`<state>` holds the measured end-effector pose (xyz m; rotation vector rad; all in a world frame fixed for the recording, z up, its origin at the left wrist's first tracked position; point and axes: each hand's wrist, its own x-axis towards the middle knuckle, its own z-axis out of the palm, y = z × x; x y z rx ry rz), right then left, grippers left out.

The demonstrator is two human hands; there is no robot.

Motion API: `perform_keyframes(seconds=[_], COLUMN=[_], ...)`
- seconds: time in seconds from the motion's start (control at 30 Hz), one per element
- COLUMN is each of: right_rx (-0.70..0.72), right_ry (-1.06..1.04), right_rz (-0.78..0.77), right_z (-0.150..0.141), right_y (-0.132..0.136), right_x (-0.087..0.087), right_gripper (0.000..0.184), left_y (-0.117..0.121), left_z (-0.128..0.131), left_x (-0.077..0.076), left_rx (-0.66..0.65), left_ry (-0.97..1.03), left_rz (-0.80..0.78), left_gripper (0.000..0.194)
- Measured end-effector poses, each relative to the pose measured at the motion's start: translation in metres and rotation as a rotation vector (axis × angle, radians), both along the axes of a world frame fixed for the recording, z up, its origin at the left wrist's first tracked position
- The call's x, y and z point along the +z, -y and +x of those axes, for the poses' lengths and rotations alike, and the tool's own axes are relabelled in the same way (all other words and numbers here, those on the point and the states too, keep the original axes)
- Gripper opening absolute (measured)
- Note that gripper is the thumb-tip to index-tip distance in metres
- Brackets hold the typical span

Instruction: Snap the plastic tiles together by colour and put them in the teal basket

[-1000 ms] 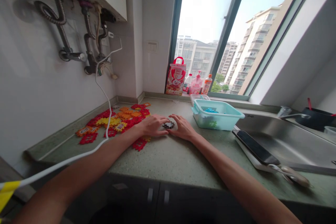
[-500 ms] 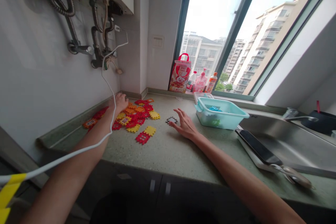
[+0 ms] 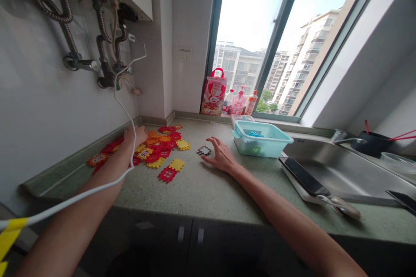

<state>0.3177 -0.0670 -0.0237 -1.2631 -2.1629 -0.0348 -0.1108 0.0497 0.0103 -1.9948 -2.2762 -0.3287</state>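
A heap of red, orange and yellow interlocking plastic tiles (image 3: 162,145) lies on the counter at left. My left hand (image 3: 137,135) reaches over its far left side; the fingertips are hidden behind the hand, so any hold cannot be seen. Just right of the heap lies a dark-edged notched piece with a pale centre (image 3: 204,151). Beside it rests my right hand (image 3: 221,156), thumb and fingers apart and holding nothing. A joined yellow tile (image 3: 177,165) and red window tile (image 3: 167,174) lie nearest the front of the heap.
A light teal tub (image 3: 260,149) with blue and green pieces stands right of my right hand. Further right are a phone (image 3: 303,175) and a steel sink (image 3: 344,169). A white cable (image 3: 94,191) crosses above my left forearm. Bottles (image 3: 238,103) stand by the window.
The view has swung to the right, so everything sits further left. My right thumb has moved off the dark-edged piece. My left hand stays at the heap's far side.
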Motion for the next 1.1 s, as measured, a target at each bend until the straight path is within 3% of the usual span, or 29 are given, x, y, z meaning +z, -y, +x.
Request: perform_keyframes(seconds=[0.2,0.43,0.6,0.77,0.9,1.0,1.1], right_rx=[-0.002,0.007,0.025,0.078,0.035,0.000,0.003], right_ry=[0.007,0.105,0.100,0.080,0.092,0.098,0.111], right_rz=[-0.003,-0.141,-0.133,-0.142,-0.159,-0.164,-0.138], right_z=[-0.001,-0.005,0.000,0.008,0.008,0.008,0.014], right_y=[0.000,0.001,0.002,-0.003,-0.004,-0.003,-0.005], right_x=[0.001,0.011,0.018,0.017,0.017,0.017,0.017], right_gripper=[0.064,0.020,0.020,0.021,0.036,0.048,0.045], left_y=[-0.005,0.002,0.012,0.020,0.024,0.025,0.031], left_z=[-0.002,0.000,0.007,0.016,0.022,0.035,0.065], left_x=[-0.001,0.006,0.019,0.031,0.035,0.038,0.039], left_rx=[0.015,0.036,0.093,0.041,0.012,-0.129,-0.465], left_ry=[0.044,-0.010,-0.023,-0.021,-0.014,0.032,0.027], left_rz=[-0.053,0.020,0.117,0.234,0.359,0.525,0.571], left_gripper=[0.073,0.084,0.084,0.079,0.068,0.055,0.046])
